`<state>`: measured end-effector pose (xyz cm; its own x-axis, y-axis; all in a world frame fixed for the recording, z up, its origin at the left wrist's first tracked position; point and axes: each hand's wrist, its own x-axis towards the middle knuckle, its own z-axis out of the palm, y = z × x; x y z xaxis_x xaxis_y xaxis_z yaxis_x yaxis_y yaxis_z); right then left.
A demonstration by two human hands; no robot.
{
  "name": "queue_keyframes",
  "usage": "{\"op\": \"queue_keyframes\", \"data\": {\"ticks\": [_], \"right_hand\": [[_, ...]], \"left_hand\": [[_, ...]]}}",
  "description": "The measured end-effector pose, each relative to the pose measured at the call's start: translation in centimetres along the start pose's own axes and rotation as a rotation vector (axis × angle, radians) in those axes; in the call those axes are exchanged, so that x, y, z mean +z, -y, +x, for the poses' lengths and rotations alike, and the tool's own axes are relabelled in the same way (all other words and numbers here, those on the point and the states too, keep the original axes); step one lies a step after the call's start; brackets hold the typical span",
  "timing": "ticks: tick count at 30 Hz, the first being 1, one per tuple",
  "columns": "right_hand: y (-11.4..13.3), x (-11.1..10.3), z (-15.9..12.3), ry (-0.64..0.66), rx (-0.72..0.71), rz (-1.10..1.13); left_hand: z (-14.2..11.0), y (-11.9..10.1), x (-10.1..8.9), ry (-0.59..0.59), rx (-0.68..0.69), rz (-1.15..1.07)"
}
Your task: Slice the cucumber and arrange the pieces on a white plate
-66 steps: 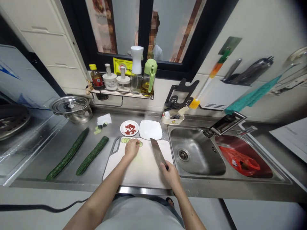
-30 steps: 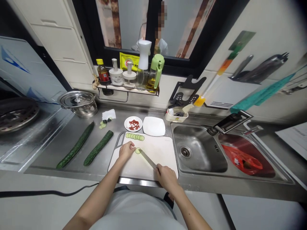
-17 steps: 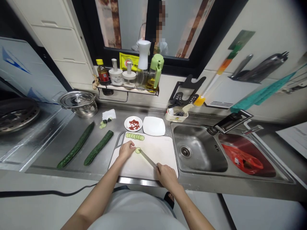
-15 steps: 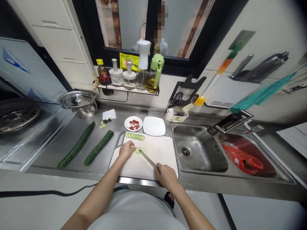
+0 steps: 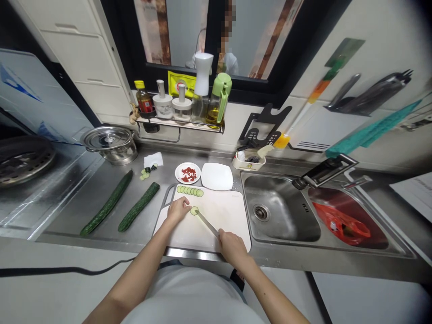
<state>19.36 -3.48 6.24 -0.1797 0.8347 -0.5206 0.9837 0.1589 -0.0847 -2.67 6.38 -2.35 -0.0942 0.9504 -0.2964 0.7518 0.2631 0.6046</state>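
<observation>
Knife (image 5: pixel 207 223) and left hand (image 5: pixel 179 209) have shifted to the lone cucumber slice (image 5: pixel 194 210) since the earliest frame.
I log the slice near mid-board, under the blade's tip; the left fingers curl beside it, pinch or contact I cannot tell. Right hand (image 5: pixel 232 248) grips the handle. My judgement: slice row (image 5: pixel 190 191) laid along the cutting board's (image 5: pixel 232 220) far edge, done; the lone slice remains; two cucumbers (image 5: pixel 108 204) lie unsliced off-board. Earlier, left fingers were at the row, blade well apart.
</observation>
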Motion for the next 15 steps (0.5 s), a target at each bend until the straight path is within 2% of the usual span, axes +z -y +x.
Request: {"op": "queue_keyframes", "data": {"ticks": [15], "right_hand": [[0.81,-0.44,1.04,0.044,-0.005,-0.011]], "left_hand": [[-0.01,-0.05,-0.03,0.006,0.004,0.027]]}}
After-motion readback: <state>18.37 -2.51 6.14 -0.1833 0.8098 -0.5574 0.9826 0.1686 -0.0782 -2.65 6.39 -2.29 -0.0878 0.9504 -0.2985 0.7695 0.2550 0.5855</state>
